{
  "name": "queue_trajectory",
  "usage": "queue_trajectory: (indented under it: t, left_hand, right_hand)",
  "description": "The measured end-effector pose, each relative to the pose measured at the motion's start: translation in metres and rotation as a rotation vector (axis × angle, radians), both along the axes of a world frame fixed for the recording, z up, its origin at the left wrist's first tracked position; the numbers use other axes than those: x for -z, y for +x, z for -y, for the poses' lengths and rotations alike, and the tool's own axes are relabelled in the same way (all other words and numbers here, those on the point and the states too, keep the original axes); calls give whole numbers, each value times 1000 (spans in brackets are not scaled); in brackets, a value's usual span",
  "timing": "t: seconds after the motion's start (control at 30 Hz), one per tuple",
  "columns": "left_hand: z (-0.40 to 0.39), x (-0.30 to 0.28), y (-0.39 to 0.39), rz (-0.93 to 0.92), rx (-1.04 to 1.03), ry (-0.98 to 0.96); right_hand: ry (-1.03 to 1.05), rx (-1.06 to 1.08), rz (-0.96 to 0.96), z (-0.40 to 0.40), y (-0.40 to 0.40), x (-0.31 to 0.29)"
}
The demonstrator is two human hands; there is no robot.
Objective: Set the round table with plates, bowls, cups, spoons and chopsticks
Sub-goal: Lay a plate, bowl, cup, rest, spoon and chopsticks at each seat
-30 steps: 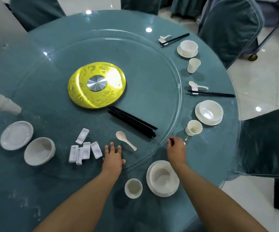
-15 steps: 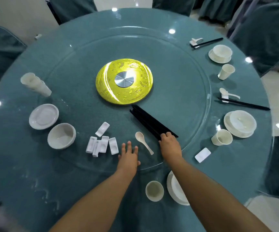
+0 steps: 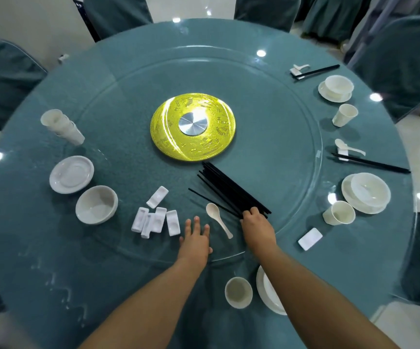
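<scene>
My right hand [image 3: 255, 224] has its fingers curled on the near end of a bundle of black chopsticks [image 3: 225, 188] lying on the glass turntable [image 3: 279, 117]. My left hand [image 3: 195, 239] rests flat, fingers straight, on the turntable's near edge. A white spoon [image 3: 217, 219] lies between the two hands. Several white chopstick rests [image 3: 154, 219] lie left of my left hand. One rest [image 3: 310, 238] sits alone on the table at the right. In front of me stand a cup [image 3: 238, 292] and a plate [image 3: 266, 293] partly hidden by my right arm.
At the left are a plate [image 3: 71, 174], a bowl [image 3: 96, 204] and stacked cups [image 3: 61, 125]. Two set places line the right edge, with a bowl on a plate [image 3: 366, 192], a cup [image 3: 339, 212] and chopsticks [image 3: 370, 162]. A gold disc [image 3: 193, 131] marks the centre. Covered chairs ring the table.
My right hand left the chopstick rest on the table at the right and moved left to the chopstick bundle, whose sticks have fanned out. My left hand stayed in place.
</scene>
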State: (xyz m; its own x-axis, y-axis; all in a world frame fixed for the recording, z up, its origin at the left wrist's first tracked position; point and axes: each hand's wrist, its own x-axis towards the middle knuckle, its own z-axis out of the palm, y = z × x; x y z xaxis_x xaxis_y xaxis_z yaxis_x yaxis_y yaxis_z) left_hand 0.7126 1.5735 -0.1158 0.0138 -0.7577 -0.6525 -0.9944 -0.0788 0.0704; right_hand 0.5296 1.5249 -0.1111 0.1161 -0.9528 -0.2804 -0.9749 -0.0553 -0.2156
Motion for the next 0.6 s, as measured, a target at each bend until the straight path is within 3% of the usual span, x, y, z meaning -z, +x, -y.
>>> queue_trajectory:
  t: [0.6]
  left_hand:
    - [1, 0, 1, -11, -3, -4]
  right_hand:
    - [50, 97, 68, 4, 10, -7]
